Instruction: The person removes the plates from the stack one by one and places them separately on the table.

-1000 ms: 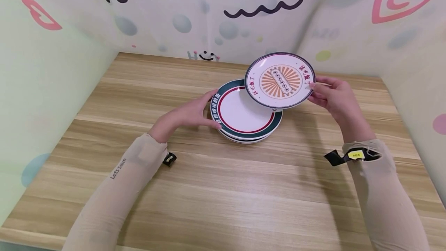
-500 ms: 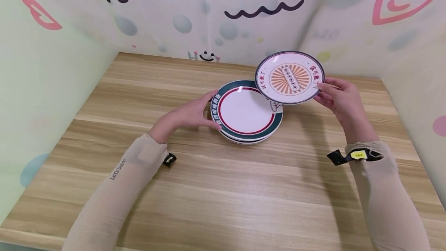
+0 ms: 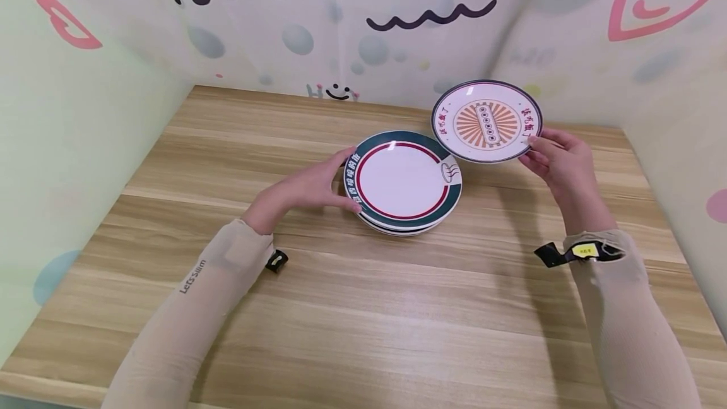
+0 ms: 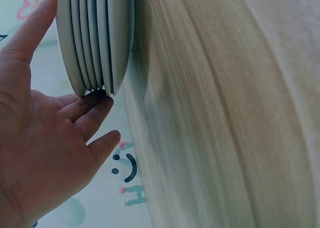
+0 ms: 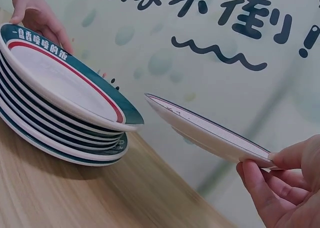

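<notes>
A round white plate (image 3: 486, 121) with an orange sunburst print and a thin dark rim is held up, tilted, behind and to the right of the stack. My right hand (image 3: 563, 160) pinches its right edge, thumb on top and fingers beneath, as the right wrist view shows. The stack of several plates (image 3: 402, 180) stands on the table, its top plate white with a wide green rim and a red ring. My left hand (image 3: 309, 186) rests against the stack's left edge with fingers and thumb spread. In the left wrist view its fingertips (image 4: 102, 104) touch the plates' edges.
The wooden table (image 3: 363, 308) extends to a printed cloth wall (image 3: 250, 36) at the back, with pale walls at both sides. Between the raised plate and the stack there is a gap in the right wrist view. A black strap (image 3: 591, 251) circles the right sleeve.
The sunburst plate has moved right and slightly back in my right hand, from overlapping the stack to beside it, uncovering the green-rimmed plate. My left hand has stayed in place.
</notes>
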The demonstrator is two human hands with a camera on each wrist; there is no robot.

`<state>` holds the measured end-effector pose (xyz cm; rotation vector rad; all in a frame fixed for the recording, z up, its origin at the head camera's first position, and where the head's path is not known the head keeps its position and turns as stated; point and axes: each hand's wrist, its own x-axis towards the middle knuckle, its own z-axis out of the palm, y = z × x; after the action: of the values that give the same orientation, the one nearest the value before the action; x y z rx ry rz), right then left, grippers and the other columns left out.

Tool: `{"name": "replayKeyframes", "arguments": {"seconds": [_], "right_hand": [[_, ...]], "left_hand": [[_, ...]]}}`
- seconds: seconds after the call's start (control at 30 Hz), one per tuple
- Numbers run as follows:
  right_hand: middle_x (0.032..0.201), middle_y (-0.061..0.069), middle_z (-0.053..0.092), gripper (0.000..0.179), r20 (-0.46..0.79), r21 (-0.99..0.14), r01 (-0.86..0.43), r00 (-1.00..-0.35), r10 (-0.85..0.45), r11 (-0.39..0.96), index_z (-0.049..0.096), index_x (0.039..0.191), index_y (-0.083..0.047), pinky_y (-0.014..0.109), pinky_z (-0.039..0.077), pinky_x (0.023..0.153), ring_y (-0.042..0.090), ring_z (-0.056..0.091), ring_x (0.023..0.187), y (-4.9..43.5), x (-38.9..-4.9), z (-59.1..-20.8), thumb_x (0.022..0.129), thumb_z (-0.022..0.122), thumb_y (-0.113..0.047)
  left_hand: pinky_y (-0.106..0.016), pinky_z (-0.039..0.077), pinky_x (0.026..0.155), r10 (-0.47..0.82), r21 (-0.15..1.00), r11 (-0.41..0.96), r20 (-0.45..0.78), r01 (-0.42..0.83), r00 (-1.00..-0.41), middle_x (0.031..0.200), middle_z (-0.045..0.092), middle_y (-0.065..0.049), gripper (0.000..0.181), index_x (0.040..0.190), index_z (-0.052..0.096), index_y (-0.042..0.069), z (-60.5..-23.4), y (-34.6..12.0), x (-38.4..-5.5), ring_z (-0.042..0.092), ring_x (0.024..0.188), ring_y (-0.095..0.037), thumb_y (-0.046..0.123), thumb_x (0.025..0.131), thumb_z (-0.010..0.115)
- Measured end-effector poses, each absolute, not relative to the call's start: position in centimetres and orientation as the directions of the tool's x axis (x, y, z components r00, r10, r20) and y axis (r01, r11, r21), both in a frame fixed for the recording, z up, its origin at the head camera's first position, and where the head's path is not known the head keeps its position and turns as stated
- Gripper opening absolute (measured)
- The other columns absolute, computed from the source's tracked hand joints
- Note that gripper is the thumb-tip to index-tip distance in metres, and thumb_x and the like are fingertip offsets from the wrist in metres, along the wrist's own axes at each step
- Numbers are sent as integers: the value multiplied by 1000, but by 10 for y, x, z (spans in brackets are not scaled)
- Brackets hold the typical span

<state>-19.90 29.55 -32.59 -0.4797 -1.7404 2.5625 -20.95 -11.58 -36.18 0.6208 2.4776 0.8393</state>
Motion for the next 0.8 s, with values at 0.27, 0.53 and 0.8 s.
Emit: {"name": "replayKeyframes", "arguments": {"seconds": [0.27, 0.53, 0.8], "right_hand": [[81, 7, 67, 20, -267, -901, 168, -941, 207, -400, 62, 101, -4, 25, 58, 68, 16, 69, 71, 304, -202, -334, 83, 67, 4], [84, 7, 67, 22, -298, -892, 184, -926, 232, -413, 61, 104, -4, 25, 58, 69, 16, 69, 71, 310, -205, -340, 84, 65, 5], [85, 7, 66, 23, -316, -878, 184, -917, 245, -442, 61, 104, -3, 26, 58, 69, 16, 69, 71, 314, -208, -345, 82, 66, 5]], "left_hand": [[-46, 30, 112, 542, 646, 713, -263, 272, -798, 157, 17, -4, 119, 152, 4, 21, -362, -115, -209, 24, 141, -23, 61, 66, 75], [-47, 30, 112, 525, 635, 730, -284, 253, -802, 157, 16, -5, 120, 152, 2, 23, -361, -115, -208, 23, 141, -25, 62, 65, 75], [-45, 30, 112, 529, 635, 726, -270, 264, -805, 157, 15, -2, 121, 152, 3, 23, -364, -116, -211, 22, 141, -22, 64, 64, 75]]}}
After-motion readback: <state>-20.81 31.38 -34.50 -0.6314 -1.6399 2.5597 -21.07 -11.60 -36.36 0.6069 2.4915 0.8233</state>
